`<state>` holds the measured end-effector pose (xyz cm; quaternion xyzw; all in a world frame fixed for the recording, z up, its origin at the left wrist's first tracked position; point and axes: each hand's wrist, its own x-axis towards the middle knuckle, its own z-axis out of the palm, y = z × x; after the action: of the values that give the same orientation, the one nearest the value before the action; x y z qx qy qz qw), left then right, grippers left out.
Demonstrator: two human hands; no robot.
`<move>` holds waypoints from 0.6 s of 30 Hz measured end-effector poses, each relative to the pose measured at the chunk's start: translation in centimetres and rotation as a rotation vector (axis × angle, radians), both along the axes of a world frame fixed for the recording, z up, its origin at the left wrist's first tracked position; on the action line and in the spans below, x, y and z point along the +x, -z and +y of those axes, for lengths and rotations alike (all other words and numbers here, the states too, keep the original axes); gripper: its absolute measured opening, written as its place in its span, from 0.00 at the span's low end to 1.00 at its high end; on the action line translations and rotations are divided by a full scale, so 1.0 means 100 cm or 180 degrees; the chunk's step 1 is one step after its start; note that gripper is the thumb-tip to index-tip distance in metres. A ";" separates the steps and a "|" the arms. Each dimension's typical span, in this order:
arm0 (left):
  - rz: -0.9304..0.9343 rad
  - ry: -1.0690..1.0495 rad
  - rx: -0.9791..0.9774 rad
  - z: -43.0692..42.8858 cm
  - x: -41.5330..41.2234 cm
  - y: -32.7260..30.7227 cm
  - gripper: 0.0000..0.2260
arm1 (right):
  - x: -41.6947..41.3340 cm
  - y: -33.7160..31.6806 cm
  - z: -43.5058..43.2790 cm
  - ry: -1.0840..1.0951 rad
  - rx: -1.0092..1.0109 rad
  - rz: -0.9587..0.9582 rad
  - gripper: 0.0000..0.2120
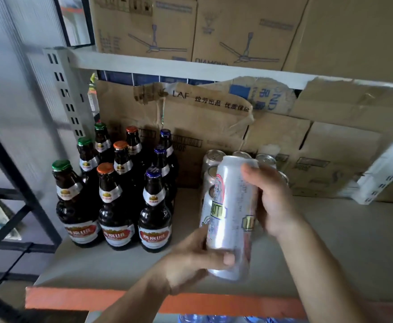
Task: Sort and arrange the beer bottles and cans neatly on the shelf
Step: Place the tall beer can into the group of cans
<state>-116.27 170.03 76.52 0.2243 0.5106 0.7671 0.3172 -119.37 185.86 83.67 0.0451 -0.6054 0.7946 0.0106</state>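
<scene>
Holding a silver can (234, 217) tilted above the shelf (330, 241), your left hand (191, 259) grips its base, your right hand (272, 201) wraps its upper side, likely steadying it to join the cans (213, 157) just beyond your fingers; bottles (114, 194) stand leftward.

Left hand (191, 259), right hand (273, 201) bare; forearms (326, 271) bare.

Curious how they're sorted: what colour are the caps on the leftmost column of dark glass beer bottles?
Green metal caps, best seen in the head view.

Head view, downward (close) onto shelf (330, 241).
</scene>
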 end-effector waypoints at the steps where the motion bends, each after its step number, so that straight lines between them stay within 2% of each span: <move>1: 0.0014 -0.0195 -0.0068 0.004 0.000 0.000 0.36 | 0.000 -0.005 0.000 0.0292 0.0281 0.0203 0.30; 2: 0.0068 -0.0345 -0.0113 0.007 0.000 0.002 0.35 | 0.001 -0.009 0.000 0.0513 0.0486 0.0318 0.22; 3: 0.0118 -0.0441 -0.0125 0.011 0.000 0.001 0.33 | 0.001 -0.011 0.000 0.0666 0.0616 0.0346 0.20; 5: 0.0112 -0.0453 -0.0071 0.017 -0.001 0.001 0.29 | -0.001 -0.008 0.006 0.0807 0.0824 0.0300 0.25; 7: 0.0047 -0.0348 -0.0015 0.019 0.000 0.000 0.25 | -0.002 -0.007 0.012 0.0654 0.0940 0.0246 0.27; 8: -0.0034 -0.0243 0.0058 0.019 0.001 0.000 0.26 | -0.004 -0.005 0.017 0.0463 0.0824 0.0176 0.27; 10: -0.0272 0.0113 0.0271 0.020 0.004 -0.002 0.33 | -0.002 -0.004 0.025 -0.0114 0.0033 -0.0131 0.27; 12: -0.0456 0.0419 0.0477 0.022 0.007 -0.001 0.34 | 0.001 -0.001 0.032 -0.0700 -0.0678 -0.0373 0.32; 15: -0.0550 0.0564 0.0623 0.028 0.010 0.001 0.33 | -0.001 0.004 0.038 -0.0886 -0.0818 -0.0442 0.37; 18: -0.0407 0.0417 0.0478 0.037 0.011 0.001 0.31 | -0.005 0.002 0.044 -0.0679 -0.0710 -0.0520 0.35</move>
<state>-115.21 173.72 76.42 0.2309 0.4147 0.7935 0.3808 -119.86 190.25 83.45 0.0429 -0.5041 0.8545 -0.1181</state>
